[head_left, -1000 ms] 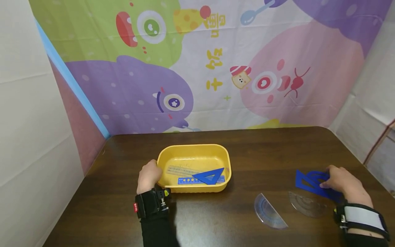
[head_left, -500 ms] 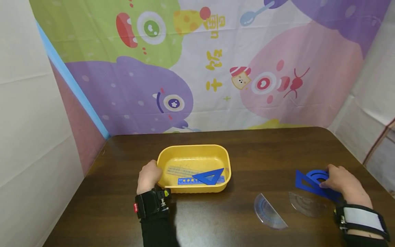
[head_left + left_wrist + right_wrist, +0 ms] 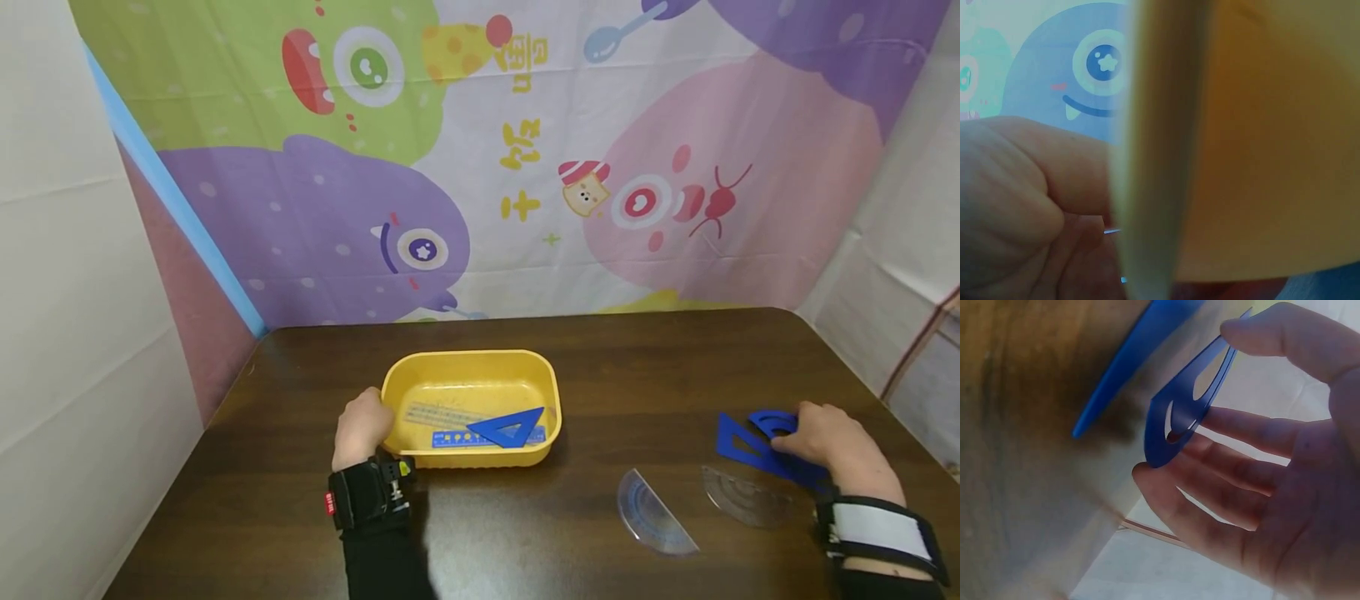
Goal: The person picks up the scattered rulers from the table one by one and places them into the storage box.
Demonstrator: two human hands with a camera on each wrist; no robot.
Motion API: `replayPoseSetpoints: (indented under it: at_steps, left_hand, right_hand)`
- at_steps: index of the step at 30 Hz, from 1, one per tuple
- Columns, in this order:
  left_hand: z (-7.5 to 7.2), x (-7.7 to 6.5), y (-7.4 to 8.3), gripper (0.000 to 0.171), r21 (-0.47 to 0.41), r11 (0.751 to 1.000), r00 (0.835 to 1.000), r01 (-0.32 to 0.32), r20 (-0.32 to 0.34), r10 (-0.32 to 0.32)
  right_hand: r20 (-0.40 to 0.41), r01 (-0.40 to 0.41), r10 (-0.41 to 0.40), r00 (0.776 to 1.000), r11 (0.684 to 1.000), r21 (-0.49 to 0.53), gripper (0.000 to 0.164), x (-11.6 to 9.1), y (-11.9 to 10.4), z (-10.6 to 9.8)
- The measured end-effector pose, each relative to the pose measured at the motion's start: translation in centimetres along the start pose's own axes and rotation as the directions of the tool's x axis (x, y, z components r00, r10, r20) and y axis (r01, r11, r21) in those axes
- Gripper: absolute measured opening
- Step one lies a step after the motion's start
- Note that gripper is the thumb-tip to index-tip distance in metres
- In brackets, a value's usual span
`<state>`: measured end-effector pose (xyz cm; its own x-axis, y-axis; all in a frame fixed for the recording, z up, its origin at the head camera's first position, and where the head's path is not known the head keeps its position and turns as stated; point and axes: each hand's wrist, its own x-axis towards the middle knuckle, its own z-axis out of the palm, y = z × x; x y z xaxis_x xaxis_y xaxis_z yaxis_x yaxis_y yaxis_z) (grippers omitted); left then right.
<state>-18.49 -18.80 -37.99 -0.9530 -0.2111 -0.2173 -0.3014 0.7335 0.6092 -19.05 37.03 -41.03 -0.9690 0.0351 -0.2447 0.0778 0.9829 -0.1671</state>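
My left hand grips the left side of a yellow plastic basin; the left wrist view shows the fingers partly hidden behind the basin wall. Inside lie a clear ruler, a blue ruler and a blue set square. At the right, my right hand pinches a blue protractor between thumb and fingers, tilted up off the table in the right wrist view. Under that hand, partly covered, a larger blue set square lies flat.
Two clear protractors lie on the brown table: one in front of the basin's right side, the other near my right hand. A cartoon-printed cloth hangs behind the table, with white cloth at the sides.
My right hand has shifted slightly left with the blue protractor, which has tilted a little over the set square. My left hand and the basin stay put.
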Motion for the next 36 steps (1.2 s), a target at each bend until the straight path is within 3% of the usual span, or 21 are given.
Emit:
replayPoseSetpoints:
  at_steps: [11, 22, 36]
  left_hand:
    - [-0.1, 0.1, 0.0, 0.022, 0.003, 1.000, 1.000, -0.001, 0.003, 0.001]
    - [-0.1, 0.0, 0.0, 0.022, -0.005, 1.000, 1.000, 0.000, 0.006, 0.000]
    - [0.0, 0.0, 0.1, 0.023, -0.008, 1.000, 1.000, 0.014, 0.005, -0.014]
  right_hand:
    - [-0.087, 0.063, -0.063, 0.994, 0.998, -0.002, 0.075, 0.1, -1.7, -0.7]
    - [-0.177, 0.151, -0.153, 0.972, 0.988, -0.025, 0.069, 0.2, -6.2, -1.5]
    - [-0.206, 0.205, -0.201, 0.958, 0.979, -0.004, 0.066, 0.1, -11.3, -2.3]
